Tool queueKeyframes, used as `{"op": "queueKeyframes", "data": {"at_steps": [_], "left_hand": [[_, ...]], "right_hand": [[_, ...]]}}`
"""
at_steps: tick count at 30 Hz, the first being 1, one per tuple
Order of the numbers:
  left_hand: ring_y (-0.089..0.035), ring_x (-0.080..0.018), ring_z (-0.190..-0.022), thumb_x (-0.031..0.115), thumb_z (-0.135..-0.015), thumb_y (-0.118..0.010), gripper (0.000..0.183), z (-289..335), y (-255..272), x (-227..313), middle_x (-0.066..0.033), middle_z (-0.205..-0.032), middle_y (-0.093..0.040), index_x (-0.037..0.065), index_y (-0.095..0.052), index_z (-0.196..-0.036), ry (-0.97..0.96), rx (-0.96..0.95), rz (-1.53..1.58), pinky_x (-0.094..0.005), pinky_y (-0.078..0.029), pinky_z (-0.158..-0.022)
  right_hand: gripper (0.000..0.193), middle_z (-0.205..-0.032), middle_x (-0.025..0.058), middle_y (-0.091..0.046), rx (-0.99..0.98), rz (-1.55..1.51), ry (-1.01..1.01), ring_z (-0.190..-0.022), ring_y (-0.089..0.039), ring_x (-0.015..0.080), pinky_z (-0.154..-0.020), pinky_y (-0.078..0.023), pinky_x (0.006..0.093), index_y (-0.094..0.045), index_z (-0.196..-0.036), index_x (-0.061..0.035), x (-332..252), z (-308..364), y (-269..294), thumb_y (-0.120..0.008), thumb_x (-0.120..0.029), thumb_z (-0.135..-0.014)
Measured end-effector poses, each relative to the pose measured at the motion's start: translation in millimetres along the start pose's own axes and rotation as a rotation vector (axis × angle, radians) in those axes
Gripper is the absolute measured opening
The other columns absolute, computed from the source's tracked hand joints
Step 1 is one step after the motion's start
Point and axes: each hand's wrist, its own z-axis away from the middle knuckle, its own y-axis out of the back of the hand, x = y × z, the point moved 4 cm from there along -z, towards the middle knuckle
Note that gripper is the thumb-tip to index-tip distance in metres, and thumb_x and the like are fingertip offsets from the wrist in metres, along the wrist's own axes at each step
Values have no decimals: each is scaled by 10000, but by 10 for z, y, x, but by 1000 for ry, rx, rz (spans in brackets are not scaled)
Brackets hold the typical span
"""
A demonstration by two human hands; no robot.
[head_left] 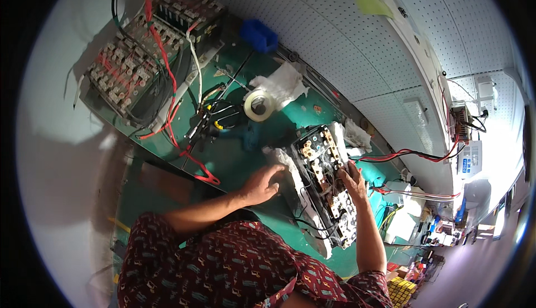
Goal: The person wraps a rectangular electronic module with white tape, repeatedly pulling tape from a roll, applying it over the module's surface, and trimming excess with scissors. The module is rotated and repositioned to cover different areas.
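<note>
A long battery pack (321,179) with rows of brass-coloured terminals and thin wires lies slantwise on the green workbench. White padding (306,207) runs along its left side. Close to that padding is my left hand (262,185), empty, thumb and fingers apart. My right hand (353,180) rests at the pack's right edge, fingers stretched out over the terminals. Its fingertips seem to touch the pack, though their undersides are hidden. A black cable (315,224) loops across the pack's near end.
Beyond my left hand lie a tape roll (259,105), yellow-and-black pliers (223,119), white cloth (282,84) and a red clamp (209,178). A blue bin (259,35) stands by the pegboard (335,45). More battery packs (125,70) fill the far left. Red and black cables (402,154) hang at right.
</note>
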Motion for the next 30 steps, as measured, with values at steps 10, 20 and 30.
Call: {"op": "queueKeyframes", "data": {"at_steps": [10,20,30], "left_hand": [[-726,-260,-747,-26,-830,-604,95,29,264,-79,-118,-797,-722,-8,-659,-905,139,53,-47,-383,-565,-662],[-653,-359,-1083,327,-866,-766,358,-1549,1508,-540,-185,-1125,-690,50,-661,-1067,321,224,-874,-481,-565,-855],[-666,-468,-1002,241,-859,-727,451,-1719,1433,-931,-226,-1093,-699,82,-495,-1212,265,315,-492,-548,-520,-840]], "right_hand": [[913,-1255,140,-703,71,-37,-2,-1183,-624,200,-1037,-476,339,-423,-1517,67,5,77,13,-819,-446,-874],[843,-1269,155,-686,66,-17,-18,-1177,-630,209,-1024,-485,351,-441,-1522,30,-59,96,33,-783,-437,-909],[884,-1357,222,-635,99,-28,50,-1270,-597,284,-1077,-458,395,-443,-1511,53,103,51,66,-795,-465,-887]]}}
